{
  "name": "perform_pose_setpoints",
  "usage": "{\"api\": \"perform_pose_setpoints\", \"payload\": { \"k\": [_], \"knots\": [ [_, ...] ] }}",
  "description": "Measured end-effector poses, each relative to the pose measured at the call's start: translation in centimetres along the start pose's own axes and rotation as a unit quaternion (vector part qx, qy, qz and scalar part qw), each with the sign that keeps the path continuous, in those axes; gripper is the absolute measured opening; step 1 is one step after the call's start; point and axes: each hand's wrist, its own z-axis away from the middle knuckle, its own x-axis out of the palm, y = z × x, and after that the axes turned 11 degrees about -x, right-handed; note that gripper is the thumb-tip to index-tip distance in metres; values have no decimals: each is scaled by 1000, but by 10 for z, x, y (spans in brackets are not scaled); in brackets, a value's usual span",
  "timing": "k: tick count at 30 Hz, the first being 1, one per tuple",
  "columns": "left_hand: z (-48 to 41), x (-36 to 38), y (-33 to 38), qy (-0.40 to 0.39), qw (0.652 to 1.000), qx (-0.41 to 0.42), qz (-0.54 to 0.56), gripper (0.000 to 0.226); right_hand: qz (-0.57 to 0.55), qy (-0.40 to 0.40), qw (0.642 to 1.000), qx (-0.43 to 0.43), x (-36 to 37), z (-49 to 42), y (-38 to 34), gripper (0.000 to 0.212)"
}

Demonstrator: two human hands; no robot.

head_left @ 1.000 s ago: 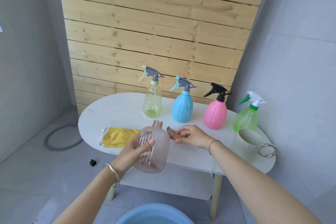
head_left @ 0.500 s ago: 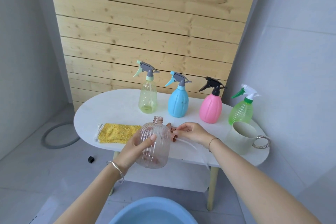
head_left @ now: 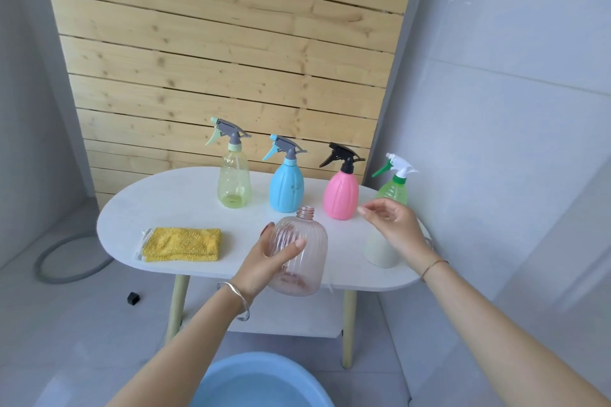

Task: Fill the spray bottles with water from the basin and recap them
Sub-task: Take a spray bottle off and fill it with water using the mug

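My left hand [head_left: 264, 263] grips a clear pinkish ribbed bottle [head_left: 307, 254] around its body, upright, just over the table's front edge. Its threaded neck is bare, with no spray head on it. My right hand [head_left: 395, 228] hovers to the right above a cream mug [head_left: 378, 253], fingers apart and nothing in them. The removed spray head is not in view. A blue basin [head_left: 258, 382] holding water sits on the floor below my arms. Along the back of the table stand capped yellow [head_left: 233, 182], blue [head_left: 286, 188], pink [head_left: 340, 196] and green [head_left: 395, 191] spray bottles.
The white oval table [head_left: 165, 198] has a folded yellow cloth [head_left: 182, 244] at its left front and a lower shelf [head_left: 291, 322]. A grey hose [head_left: 66, 271] and a small black object [head_left: 133, 298] lie on the floor at left. Walls close in on the right.
My right hand let go of the spray head and tube it held beside the bottle and moved right, over the mug. My left hand kept hold of the bottle.
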Motion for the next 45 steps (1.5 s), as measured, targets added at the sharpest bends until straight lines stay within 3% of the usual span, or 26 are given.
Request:
{"api": "perform_pose_setpoints", "payload": {
  "k": [3,7,13,17,23,32,35,41,45],
  "knots": [
    [-1,25,6,-7,1000,16,-6,69,129,76,989,18,-36,1,19,25],
    [2,54,7,-15,1000,13,3,52,197,24,962,188,-68,10,64,58],
    [3,58,0,-5,1000,14,-13,58,237,-1,953,191,-77,12,75,35],
    [3,50,-10,1,1000,-1,-3,72,159,10,960,228,-74,19,76,36],
    [4,32,-14,-14,1000,-24,-7,67,46,105,957,268,-66,47,74,47],
    [55,18,-1,2,997,35,-67,60,-60,166,964,201,-48,90,2,37],
    [101,11,-1,16,998,17,-61,77,-79,149,964,203,-41,123,-30,33],
    [174,-10,-5,51,996,5,-69,65,-108,94,968,208,-12,188,-68,24],
    [201,-26,-19,80,991,0,-111,93,-119,63,969,208,8,223,-69,23]
  ]
}}
